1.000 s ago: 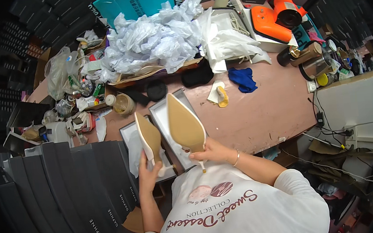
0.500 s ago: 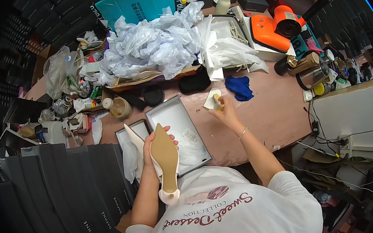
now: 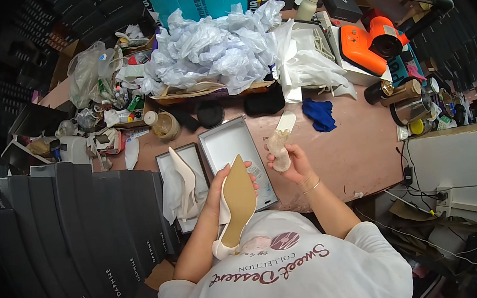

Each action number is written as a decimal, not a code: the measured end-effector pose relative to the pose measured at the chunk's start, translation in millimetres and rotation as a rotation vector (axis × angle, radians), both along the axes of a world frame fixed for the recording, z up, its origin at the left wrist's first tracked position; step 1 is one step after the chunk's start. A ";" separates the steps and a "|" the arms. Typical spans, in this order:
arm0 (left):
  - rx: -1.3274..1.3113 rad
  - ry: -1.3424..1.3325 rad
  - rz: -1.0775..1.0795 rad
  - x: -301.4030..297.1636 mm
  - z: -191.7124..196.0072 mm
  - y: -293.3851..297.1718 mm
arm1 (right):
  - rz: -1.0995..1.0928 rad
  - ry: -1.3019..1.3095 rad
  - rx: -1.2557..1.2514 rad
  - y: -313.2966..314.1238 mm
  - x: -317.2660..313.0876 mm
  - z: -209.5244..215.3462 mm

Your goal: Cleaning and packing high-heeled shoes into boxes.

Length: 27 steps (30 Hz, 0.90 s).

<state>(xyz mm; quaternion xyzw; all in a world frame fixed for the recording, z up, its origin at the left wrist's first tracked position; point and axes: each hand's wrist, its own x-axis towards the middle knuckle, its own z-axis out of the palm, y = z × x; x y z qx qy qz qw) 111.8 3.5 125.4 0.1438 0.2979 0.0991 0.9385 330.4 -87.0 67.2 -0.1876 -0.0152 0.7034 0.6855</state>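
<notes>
My left hand (image 3: 219,186) is closed around a white pointed-toe heeled shoe (image 3: 239,196). Its tan sole faces up, with the toe pointing away from me and the heel close to my shirt. In my right hand (image 3: 299,168) is a beige, lumpy, curved piece (image 3: 279,149), gripped upright; its exact kind is not plain. Just behind it lies a small white flat pad (image 3: 286,122) on the table. Left of my left hand, a second white heeled shoe (image 3: 185,180) rests in an open shoebox part (image 3: 198,160) with white paper. Another open grey-white box part (image 3: 221,132) sits beyond the held shoe.
Crumpled white tissue (image 3: 212,54) is heaped at the back. A blue cloth (image 3: 319,115) lies right of the pad, near an orange device (image 3: 362,51). Jars (image 3: 410,110) stand at the far right. Dark shoeboxes (image 3: 98,237) are stacked on the left.
My right hand has drawn back toward me from near the white pad, now showing the beige piece. The held shoe has tilted, its toe moving right. The view has shifted slightly.
</notes>
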 end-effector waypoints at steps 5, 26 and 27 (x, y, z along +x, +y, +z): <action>0.084 -0.091 0.042 -12.9 5.7 -5.3 | -0.014 -0.297 -0.066 1.3 -28.9 41.9; 0.265 -0.135 0.331 -45.6 23.2 -33.6 | 0.249 -1.973 0.575 -8.2 -116.6 138.9; 0.258 -0.070 0.327 -48.3 26.1 -32.5 | 0.228 -2.010 0.525 4.8 -118.1 132.3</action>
